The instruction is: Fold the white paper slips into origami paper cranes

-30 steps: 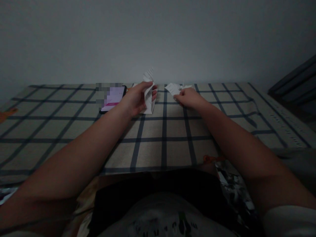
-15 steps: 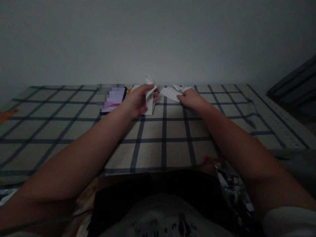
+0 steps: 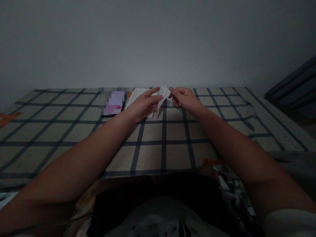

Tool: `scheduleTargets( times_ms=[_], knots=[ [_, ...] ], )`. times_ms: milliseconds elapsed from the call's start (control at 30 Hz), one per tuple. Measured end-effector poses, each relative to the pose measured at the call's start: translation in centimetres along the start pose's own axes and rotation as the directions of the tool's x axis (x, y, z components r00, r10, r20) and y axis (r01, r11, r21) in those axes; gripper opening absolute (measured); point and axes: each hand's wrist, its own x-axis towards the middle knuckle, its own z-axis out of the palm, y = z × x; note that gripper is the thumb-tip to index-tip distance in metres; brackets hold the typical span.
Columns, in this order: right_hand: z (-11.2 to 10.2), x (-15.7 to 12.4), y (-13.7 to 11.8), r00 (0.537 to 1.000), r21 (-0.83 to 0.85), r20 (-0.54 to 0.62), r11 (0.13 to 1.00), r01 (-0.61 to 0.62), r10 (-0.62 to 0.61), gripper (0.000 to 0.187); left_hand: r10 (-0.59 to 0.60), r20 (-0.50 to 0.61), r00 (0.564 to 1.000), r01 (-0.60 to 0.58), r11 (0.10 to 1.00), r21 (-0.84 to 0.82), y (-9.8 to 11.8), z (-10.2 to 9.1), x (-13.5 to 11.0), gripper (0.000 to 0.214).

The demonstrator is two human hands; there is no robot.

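My left hand (image 3: 144,103) and my right hand (image 3: 184,97) meet at the far middle of a checked cloth (image 3: 163,141). Between them they pinch a small folded white paper (image 3: 163,95), raised a little off the cloth. The left thumb and fingers close on its left side, the right fingertips on its right side. Under the left hand a flat white sheet (image 3: 138,97) lies on the cloth.
A phone (image 3: 113,102) with a lit pinkish screen lies left of the sheet. A plain wall rises behind the cloth. A dark object (image 3: 291,89) stands at the far right. An orange scrap (image 3: 7,118) sits at the left edge.
My right hand has moved left with a white paper and met my left hand. The left hand has lowered its paper. The papers that lay at the right are no longer seen there.
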Motion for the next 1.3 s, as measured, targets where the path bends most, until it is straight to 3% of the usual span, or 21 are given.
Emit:
scheduleTargets(
  times_ms=[100,167,300,467,600,700,833,900,1000,1133,1300],
  knots=[
    [0.8,-0.4,-0.8,0.992,0.198,0.125,0.979,-0.057,0.032,0.063,0.012,-0.028,1.0,-0.01,0.997,0.077,-0.2,0.0,-0.2,0.085],
    [0.8,-0.6,-1.0,0.991,0.258,0.128,0.963,-0.077,0.045,0.061,0.023,-0.03,0.999,-0.021,0.996,0.084,-0.4,-0.2,-0.1,0.088],
    [0.4,-0.5,-0.6,0.985,0.318,0.173,0.945,-0.082,0.027,0.041,0.056,-0.013,0.998,-0.054,0.994,0.094,-1.1,-0.7,0.5,0.088],
    [0.5,-0.4,-0.5,0.986,0.279,0.157,0.955,-0.096,0.054,0.028,0.292,0.019,0.956,-0.284,0.909,0.305,-1.8,-1.7,1.3,0.081],
    [0.8,-0.6,-0.6,0.992,0.218,0.127,0.976,-0.017,-0.01,0.032,0.313,0.266,0.912,-0.403,0.805,0.436,-1.7,-1.8,1.1,0.084],
    [0.9,-0.7,-0.5,0.987,0.166,0.096,0.98,0.109,-0.126,0.054,0.273,0.356,0.894,-0.426,0.766,0.482,-1.5,-1.2,0.6,0.096],
    [0.8,-0.8,-0.5,0.978,0.113,0.078,0.977,0.182,-0.191,0.079,0.228,0.246,0.942,-0.311,0.871,0.382,-1.5,-0.4,0.0,0.084],
    [0.8,-1.0,-0.5,0.984,0.122,0.068,0.98,0.157,-0.166,0.08,0.195,0.176,0.965,-0.24,0.926,0.292,-1.7,-0.2,0.0,0.092],
    [0.9,-1.1,-0.4,0.994,0.157,0.051,0.984,0.089,-0.098,0.079,0.186,0.188,0.965,-0.228,0.943,0.241,-2.0,-0.3,0.2,0.091],
    [1.0,-1.0,-0.4,0.996,0.238,0.069,0.971,0.031,-0.049,0.064,0.207,0.175,0.963,-0.249,0.93,0.271,-2.1,-0.3,0.2,0.061],
    [1.0,-0.5,-0.4,0.995,0.338,0.061,0.94,0.052,-0.077,0.029,0.21,0.087,0.974,-0.226,0.935,0.275,-1.9,-0.3,0.0,0.066]
  ],
)
